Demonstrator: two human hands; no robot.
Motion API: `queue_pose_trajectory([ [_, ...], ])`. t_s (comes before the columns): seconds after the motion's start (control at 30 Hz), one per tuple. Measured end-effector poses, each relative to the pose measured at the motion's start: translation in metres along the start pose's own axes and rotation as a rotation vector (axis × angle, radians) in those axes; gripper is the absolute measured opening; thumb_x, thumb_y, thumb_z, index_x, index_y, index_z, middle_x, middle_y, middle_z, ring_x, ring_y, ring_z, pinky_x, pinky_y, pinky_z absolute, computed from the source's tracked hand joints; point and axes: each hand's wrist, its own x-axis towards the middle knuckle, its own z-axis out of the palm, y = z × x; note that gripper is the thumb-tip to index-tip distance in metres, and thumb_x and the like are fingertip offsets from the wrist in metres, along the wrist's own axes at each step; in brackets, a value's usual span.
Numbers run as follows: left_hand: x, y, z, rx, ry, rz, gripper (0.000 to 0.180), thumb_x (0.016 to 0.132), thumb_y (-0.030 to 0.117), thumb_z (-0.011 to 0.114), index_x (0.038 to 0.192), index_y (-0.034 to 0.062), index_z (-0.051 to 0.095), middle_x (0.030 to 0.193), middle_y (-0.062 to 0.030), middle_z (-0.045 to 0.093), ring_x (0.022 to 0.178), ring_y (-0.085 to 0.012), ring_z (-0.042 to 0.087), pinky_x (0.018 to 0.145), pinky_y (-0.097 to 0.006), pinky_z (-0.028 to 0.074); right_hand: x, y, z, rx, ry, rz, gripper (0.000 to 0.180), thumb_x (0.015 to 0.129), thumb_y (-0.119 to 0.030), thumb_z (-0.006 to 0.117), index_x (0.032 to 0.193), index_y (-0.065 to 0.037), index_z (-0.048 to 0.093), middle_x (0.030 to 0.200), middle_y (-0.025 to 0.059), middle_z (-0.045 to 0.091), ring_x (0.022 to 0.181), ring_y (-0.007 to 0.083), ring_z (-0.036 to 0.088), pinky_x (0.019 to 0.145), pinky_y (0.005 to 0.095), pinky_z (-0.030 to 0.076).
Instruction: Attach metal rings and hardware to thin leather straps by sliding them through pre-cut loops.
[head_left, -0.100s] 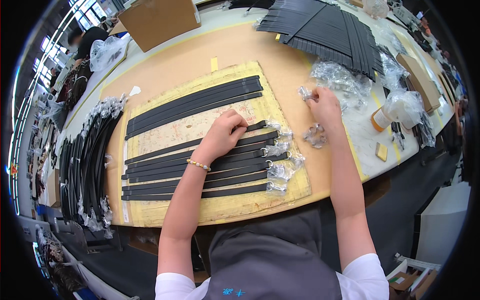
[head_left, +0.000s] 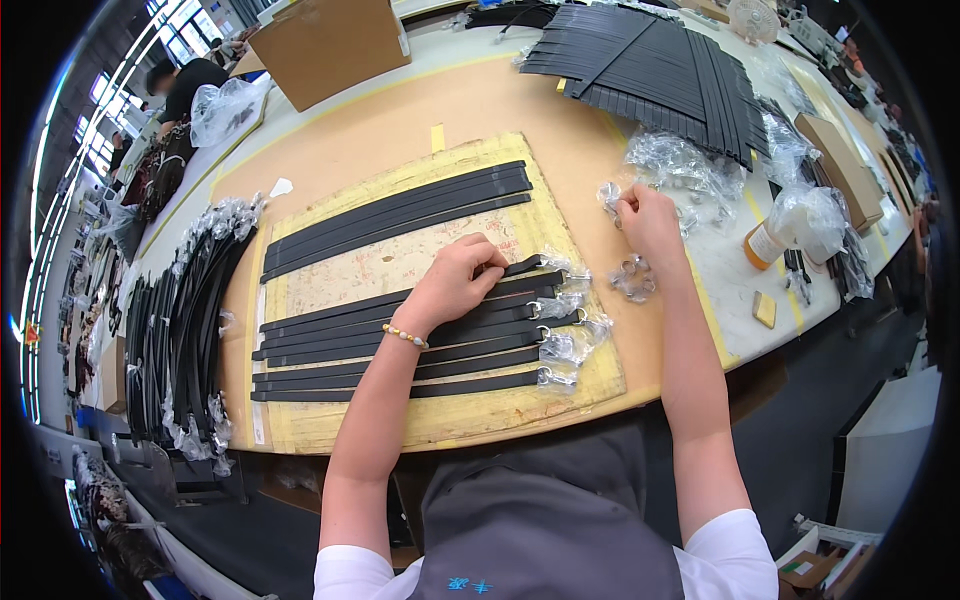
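Tan-covered table [head_left: 480, 100] | on it: yellow-edged board [head_left: 547, 222] | wrapped rings [head_left: 632, 278] | black strap stack [head_left: 640, 75] | yellow block [head_left: 764, 308]

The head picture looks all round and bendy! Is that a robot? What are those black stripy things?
No robot here: these are a person's own bare hands. The camera sits on that person's head, looking down, and its wide fisheye lens makes straight edges look curved.

The left hand pinches one black strap near its end. The right hand has its fingertips at a small clear-wrapped piece; I can't tell whether it is lifted.

The stripy things are more straps, laid in rows on a yellow-edged board. Some have shiny rings and clear plastic wrap at their right ends. Further back on the table are a big strap stack and a cardboard box.
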Motion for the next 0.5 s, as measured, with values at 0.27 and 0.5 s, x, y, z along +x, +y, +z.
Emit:
queue_pose_trajectory([
  [0.27,0.041,-0.028,-0.016,0.253,0.185,-0.01,0.02,0.086,0.012,0.071,0.101,-0.0005,0.069,0.099,-0.0132,0.066,0.094,-0.0267,0.062,0.082,-0.036,0.052,-0.023,-0.021,-0.002,0.129,0.08,-0.068,0.026,0.085,-0.022,0.067,0.102,-0.004,0.069,0.091,0.0121,0.074,0.091,0.029,0.07,0.083,0.0414,0.053],
  [0.5,0.046,-0.029,-0.01,0.231,0.048,-0.143,0.02,0.084,0.012,0.076,0.097,-0.0001,0.067,0.09,-0.009,0.062,0.086,-0.0207,0.06,0.081,-0.033,0.051,-0.02,-0.037,-0.031,0.314,-0.078,0.057,0.023,0.088,-0.012,0.061,0.108,-0.005,0.071,0.11,0.0099,0.072,0.094,0.0245,0.067,0.087,0.0377,0.052],
])
